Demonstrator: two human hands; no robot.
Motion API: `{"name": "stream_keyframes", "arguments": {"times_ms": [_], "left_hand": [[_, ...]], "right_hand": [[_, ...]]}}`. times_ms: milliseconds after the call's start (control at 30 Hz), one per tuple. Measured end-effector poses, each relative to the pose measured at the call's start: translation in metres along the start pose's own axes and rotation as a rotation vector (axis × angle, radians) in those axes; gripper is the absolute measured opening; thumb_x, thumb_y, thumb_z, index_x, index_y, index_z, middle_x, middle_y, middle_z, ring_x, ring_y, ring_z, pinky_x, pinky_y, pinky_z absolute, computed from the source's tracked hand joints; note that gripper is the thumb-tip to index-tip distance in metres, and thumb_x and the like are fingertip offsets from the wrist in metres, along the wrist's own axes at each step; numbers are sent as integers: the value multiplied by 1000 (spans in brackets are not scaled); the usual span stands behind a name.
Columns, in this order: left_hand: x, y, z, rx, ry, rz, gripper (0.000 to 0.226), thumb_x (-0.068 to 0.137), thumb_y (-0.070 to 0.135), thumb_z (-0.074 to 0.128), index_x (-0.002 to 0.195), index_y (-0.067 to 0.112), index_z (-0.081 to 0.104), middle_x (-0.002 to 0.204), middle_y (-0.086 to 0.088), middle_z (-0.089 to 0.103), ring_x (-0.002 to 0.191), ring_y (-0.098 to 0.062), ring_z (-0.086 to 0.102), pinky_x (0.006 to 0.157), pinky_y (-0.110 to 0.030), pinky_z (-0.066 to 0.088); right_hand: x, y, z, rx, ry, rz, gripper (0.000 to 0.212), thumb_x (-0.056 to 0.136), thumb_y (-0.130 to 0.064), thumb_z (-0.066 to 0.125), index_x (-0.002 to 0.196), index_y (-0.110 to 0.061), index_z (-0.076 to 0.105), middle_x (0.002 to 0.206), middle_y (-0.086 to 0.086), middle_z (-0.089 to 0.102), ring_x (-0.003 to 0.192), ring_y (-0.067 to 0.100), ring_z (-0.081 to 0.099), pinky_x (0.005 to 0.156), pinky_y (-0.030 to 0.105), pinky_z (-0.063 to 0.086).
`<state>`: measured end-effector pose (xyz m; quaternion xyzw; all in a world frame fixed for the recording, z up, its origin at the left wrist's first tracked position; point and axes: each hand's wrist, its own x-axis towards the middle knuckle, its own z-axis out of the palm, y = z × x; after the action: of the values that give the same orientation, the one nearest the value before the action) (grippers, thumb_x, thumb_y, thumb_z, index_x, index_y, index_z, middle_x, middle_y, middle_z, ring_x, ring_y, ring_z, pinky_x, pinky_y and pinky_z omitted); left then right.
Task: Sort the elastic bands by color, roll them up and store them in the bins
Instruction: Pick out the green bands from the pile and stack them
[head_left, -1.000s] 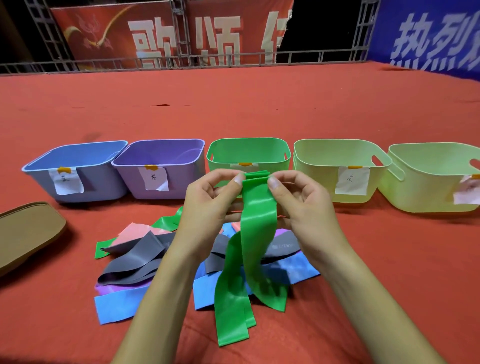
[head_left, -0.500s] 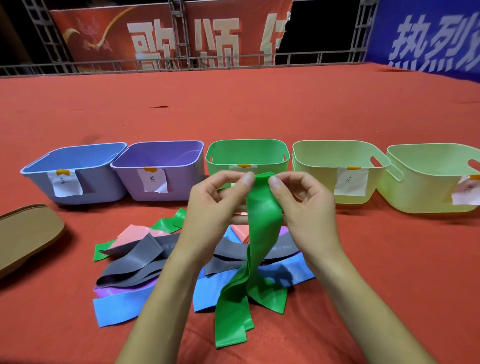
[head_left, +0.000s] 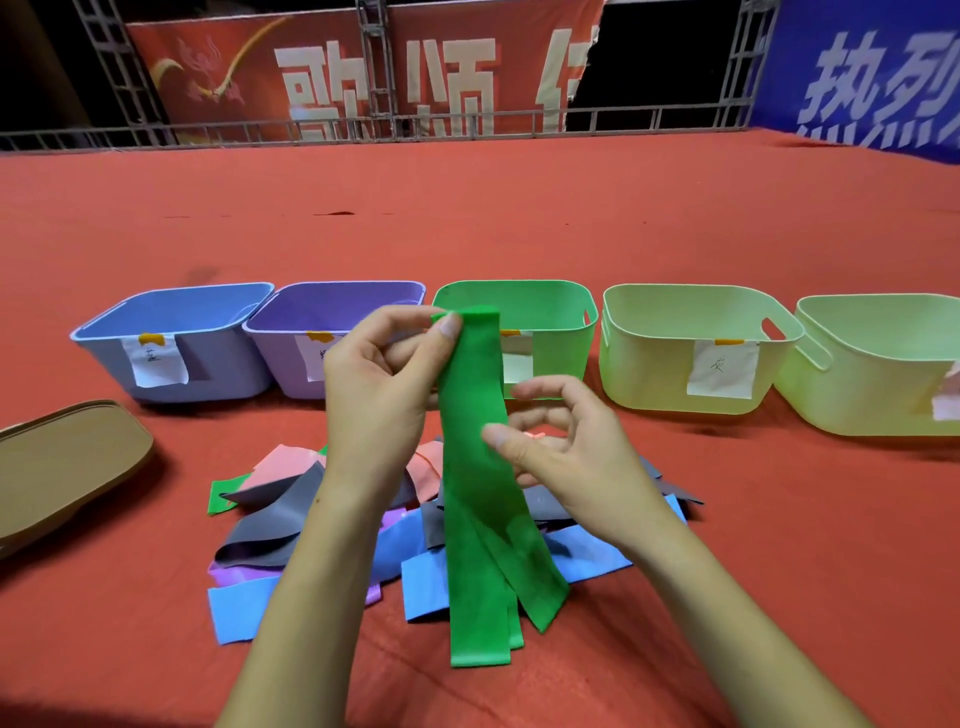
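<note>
My left hand (head_left: 382, 395) pinches the top end of a long green elastic band (head_left: 480, 519), which hangs down to the red carpet. My right hand (head_left: 561, 452) sits lower on the band's right edge, thumb against its front and fingers curled behind it. Under the band lies a pile of bands: grey (head_left: 270, 525), blue (head_left: 244, 608), pink (head_left: 283, 465), purple (head_left: 234, 574) and another green one (head_left: 221, 493). Behind stand a blue bin (head_left: 176, 343), a purple bin (head_left: 306, 332), a green bin (head_left: 550, 332) and two pale yellow-green bins (head_left: 670, 364) (head_left: 883, 379), each with a paper label.
A tan lid-like object (head_left: 62, 462) lies at the left edge on the carpet. The red carpet (head_left: 519, 218) stretches far behind the bins to a metal railing (head_left: 467, 124) with banners.
My right hand has let go of the band's top end and slid down to its middle. My left hand keeps the top and has lifted it slightly; the band now hangs straighter.
</note>
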<state>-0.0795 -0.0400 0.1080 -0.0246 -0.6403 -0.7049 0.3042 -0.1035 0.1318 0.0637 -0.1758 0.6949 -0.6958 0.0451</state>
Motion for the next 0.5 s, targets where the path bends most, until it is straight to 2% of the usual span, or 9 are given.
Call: {"name": "stream_keyframes", "arguments": {"times_ms": [100, 167, 267, 367, 500], "left_hand": [[4, 2, -5, -6, 16, 21, 9, 100, 15, 73, 103, 7, 70, 79, -13, 80, 65, -17, 72, 53, -27, 55], [5, 4, -10, -11, 31, 31, 9, 100, 17, 74, 102, 9, 71, 80, -13, 80, 66, -18, 72, 55, -29, 56], [7, 7, -15, -13, 61, 43, 7, 100, 18, 74, 101, 12, 71, 83, -14, 81, 70, -20, 74, 58, -32, 60], [9, 11, -20, -10, 106, 49, 11, 100, 20, 74, 104, 10, 70, 84, -13, 81, 71, -22, 76, 55, -34, 61], [12, 14, -26, -10, 150, 52, 12, 100, 21, 75, 105, 11, 70, 83, -11, 81, 69, -22, 75, 51, -32, 57]], "right_hand": [[0, 7, -2, -137, -91, 23, 49, 83, -26, 90, 121, -23, 59, 88, -8, 75, 73, 14, 67, 76, 41, 59], [-1, 9, -4, -184, -178, 30, 48, 85, -24, 89, 123, -24, 58, 86, -2, 75, 76, 13, 65, 77, 35, 54], [-4, 7, -8, -336, -275, 28, 41, 91, -25, 83, 125, -24, 59, 80, -4, 74, 72, 4, 62, 74, 26, 47], [-6, 4, -8, -327, -336, 47, 35, 97, -26, 78, 126, -25, 60, 79, -3, 74, 71, 8, 60, 72, 29, 48], [-9, 4, -3, -259, -399, 54, 41, 99, -21, 74, 135, -27, 54, 79, 1, 71, 71, 16, 57, 69, 38, 51]]}}
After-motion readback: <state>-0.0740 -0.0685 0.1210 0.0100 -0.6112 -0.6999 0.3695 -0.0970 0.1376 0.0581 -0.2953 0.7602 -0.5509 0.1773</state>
